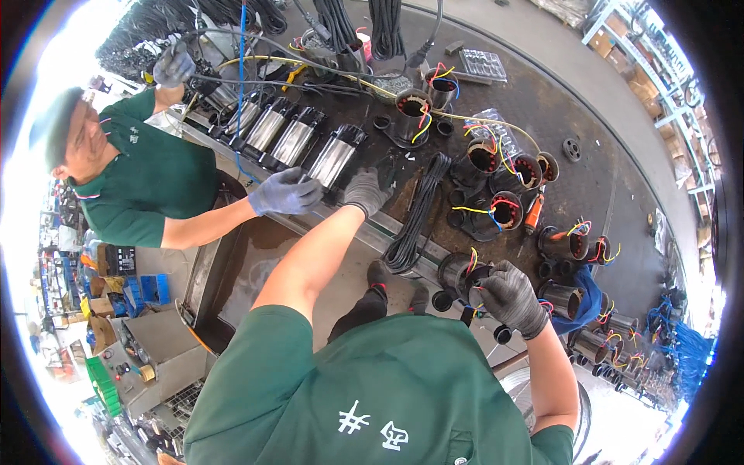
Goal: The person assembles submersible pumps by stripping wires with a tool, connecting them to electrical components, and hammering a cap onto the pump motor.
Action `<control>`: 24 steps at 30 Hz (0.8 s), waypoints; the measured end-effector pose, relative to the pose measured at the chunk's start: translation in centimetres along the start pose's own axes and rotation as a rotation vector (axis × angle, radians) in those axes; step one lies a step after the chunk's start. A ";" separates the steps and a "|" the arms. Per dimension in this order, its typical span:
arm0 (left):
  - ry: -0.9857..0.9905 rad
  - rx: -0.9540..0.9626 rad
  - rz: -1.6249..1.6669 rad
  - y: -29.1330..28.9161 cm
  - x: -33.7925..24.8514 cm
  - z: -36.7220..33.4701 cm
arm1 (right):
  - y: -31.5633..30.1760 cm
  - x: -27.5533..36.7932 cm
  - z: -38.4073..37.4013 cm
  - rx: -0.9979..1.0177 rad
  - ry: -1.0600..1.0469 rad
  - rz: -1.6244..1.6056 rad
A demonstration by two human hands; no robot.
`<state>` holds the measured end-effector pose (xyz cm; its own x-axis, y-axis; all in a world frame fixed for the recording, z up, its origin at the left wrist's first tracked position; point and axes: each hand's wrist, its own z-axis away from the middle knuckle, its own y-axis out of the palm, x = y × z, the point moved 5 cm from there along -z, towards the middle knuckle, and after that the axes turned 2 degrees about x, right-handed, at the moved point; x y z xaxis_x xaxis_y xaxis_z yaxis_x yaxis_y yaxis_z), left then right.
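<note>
My left hand [366, 192], in a grey glove, lies at the bench's near edge with its fingers stretched over the dark top. Beside it, to the left, a silver motor body [335, 159] with black ends lies on its side. My right hand [511, 300], in a dark grey glove, is curled shut at the near edge on the right. It is next to a black motor housing [452, 271] with coloured wires; what its fingers grip is hidden. Between my hands a coiled black cable [418, 217] hangs partly over the edge.
At left, a co-worker's gloved hand [287, 192] is by the silver motor bodies [267, 128]. Several black housings [474, 164] with wires stand across the bench [577, 186]. An orange-handled screwdriver [533, 213] and a clear plastic tray [482, 67] lie among them. Cables drape across the back.
</note>
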<state>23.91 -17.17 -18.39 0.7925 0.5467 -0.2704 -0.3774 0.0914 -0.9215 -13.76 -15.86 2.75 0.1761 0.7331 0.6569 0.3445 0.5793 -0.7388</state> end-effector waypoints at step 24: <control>0.356 0.264 0.562 7.2 -14.9 10.8 | 0.2 -1.0 0.3 -0.057 0.128 0.016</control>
<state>4.26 -15.67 -17.97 0.5356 0.2690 -0.8005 -0.8420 0.0985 -0.5303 -14.18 -16.40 1.91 0.2966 0.6887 0.6616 0.3922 0.5438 -0.7419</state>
